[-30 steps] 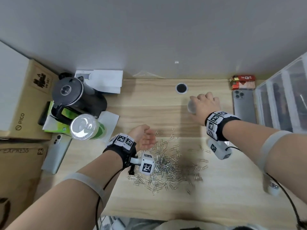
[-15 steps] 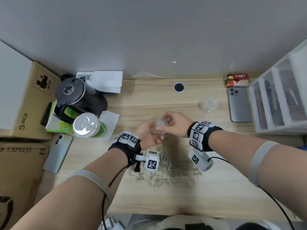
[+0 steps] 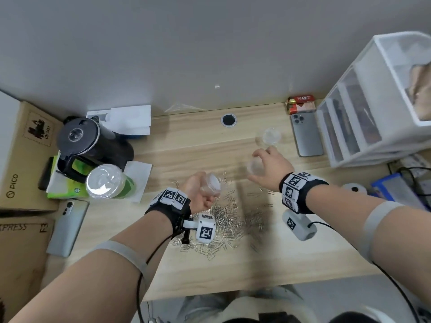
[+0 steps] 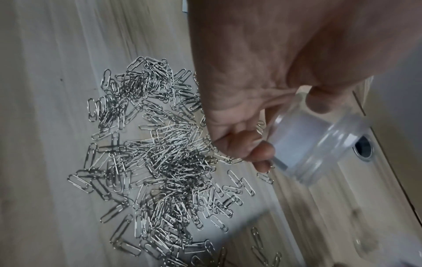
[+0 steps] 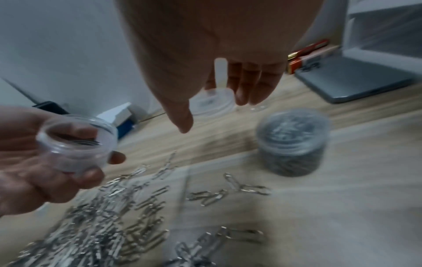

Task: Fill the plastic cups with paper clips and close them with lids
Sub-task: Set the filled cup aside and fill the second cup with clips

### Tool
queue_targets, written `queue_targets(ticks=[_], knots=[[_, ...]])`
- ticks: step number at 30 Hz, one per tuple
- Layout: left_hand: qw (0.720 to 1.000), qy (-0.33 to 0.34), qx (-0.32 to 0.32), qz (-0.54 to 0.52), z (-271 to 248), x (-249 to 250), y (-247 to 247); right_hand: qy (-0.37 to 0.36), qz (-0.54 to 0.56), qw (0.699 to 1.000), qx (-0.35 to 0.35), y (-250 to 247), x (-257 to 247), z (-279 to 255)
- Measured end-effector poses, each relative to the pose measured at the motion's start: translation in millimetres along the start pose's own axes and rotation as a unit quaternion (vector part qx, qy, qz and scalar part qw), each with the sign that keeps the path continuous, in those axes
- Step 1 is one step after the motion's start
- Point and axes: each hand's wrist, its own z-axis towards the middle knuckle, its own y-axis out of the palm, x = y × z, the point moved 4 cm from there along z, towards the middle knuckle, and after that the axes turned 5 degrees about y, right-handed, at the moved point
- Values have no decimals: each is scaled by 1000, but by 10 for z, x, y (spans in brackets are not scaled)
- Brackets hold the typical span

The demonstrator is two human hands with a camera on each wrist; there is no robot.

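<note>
Where legible, "PICO" on carton [image 3: 22, 157]

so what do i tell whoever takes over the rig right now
Left hand: grips an empty clear plastic cup, mouth open, above the pile of silver paper clips on the wooden table.
Right hand: holds a clear round plastic lid above the table.
Done: one clear cup full of clips stands near the grey phone; too blurred to tell if it is lidded.
Left to do: fill the held cup from the pile, then put the lid on.
</note>
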Motion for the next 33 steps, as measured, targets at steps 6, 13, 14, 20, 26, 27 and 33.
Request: queue_targets(ticks=[6, 13, 14, 20, 26, 27, 33], knots=[[999, 9, 10, 41, 53, -5, 83, 93, -74, 993, -3, -12, 524, -153], [998, 13, 13, 64, 43, -50, 102, 116, -85, 990, 3, 78, 622, -210], [998, 12, 15, 63, 37, -57, 87, 117, -83, 990, 2, 84, 625, -211], [998, 4, 15, 53, 20, -67, 15, 52, -151, 986, 52, -35, 423, -264], [999, 17, 16, 48, -18, -64, -2, -166, -135, 971, -104, 230, -154, -468], [998, 21, 19, 47, -32, -64, -6, -137, -156, 971, -120, 305, -163, -455], [998, 18, 42, 39, -49, -122, -173, 38, -278, 954, -109, 609, -74, -440]])
